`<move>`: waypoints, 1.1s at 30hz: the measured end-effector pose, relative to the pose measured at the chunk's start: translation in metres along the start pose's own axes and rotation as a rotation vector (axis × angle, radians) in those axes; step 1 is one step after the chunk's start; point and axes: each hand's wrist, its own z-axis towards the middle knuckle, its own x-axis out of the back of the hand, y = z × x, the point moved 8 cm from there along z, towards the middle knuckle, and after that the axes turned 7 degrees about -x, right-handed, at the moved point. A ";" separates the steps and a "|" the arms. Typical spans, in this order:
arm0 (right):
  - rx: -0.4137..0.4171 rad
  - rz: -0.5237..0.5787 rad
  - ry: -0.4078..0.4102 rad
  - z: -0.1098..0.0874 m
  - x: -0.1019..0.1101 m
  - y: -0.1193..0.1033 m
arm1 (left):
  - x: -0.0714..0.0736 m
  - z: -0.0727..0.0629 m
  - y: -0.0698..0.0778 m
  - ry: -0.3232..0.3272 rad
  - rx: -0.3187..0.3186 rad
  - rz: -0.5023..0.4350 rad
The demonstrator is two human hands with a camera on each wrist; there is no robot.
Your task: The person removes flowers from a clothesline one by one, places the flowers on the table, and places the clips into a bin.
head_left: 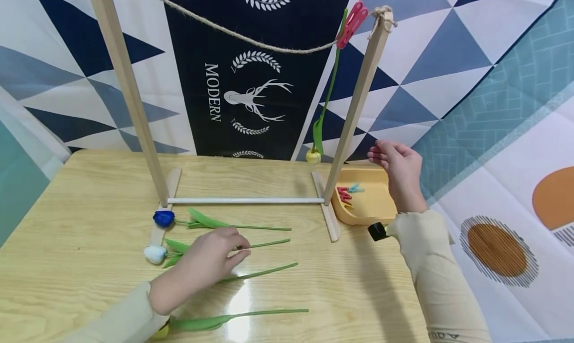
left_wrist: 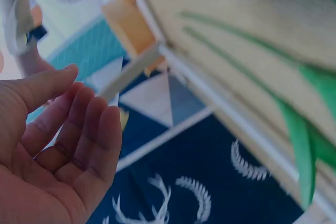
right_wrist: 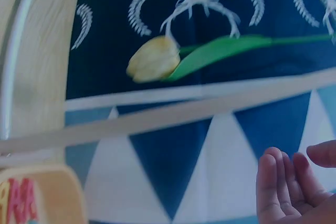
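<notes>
My left hand (head_left: 211,256) hovers over artificial tulips on the table, its fingers loosely bent; the left wrist view shows nothing in it. Beside it lie a blue tulip (head_left: 163,218) and a pale blue tulip (head_left: 155,254). A third tulip stem (head_left: 273,270) runs from beneath my arm, its bloom hidden. Nearest me, another tulip (head_left: 202,324) has its yellow bloom partly covered by my sleeve. My right hand (head_left: 403,171) is raised by the yellow tray (head_left: 376,203), holding nothing. A yellow tulip (right_wrist: 155,60) hangs bloom-down from the rope (head_left: 251,43), pinched by a pink clothespin (head_left: 352,25).
Two wooden posts (head_left: 134,98) carry the rope, joined low down by a white rod (head_left: 246,201). Their feet (head_left: 329,216) rest on the table (head_left: 89,268). Several small clothespins (head_left: 344,194) lie in the tray. Patterned cloth (head_left: 251,133) hangs behind.
</notes>
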 end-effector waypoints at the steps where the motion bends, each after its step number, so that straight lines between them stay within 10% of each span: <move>1: 0.012 0.021 -0.004 -0.003 -0.002 -0.004 | 0.006 0.003 -0.002 0.026 0.008 0.011; 18: 0.277 0.074 -0.074 -0.039 -0.047 -0.092 | 0.096 0.083 -0.035 0.360 0.182 -0.169; 33: 0.345 -0.033 -0.069 -0.043 -0.102 -0.181 | 0.104 0.176 -0.030 0.454 0.233 -0.342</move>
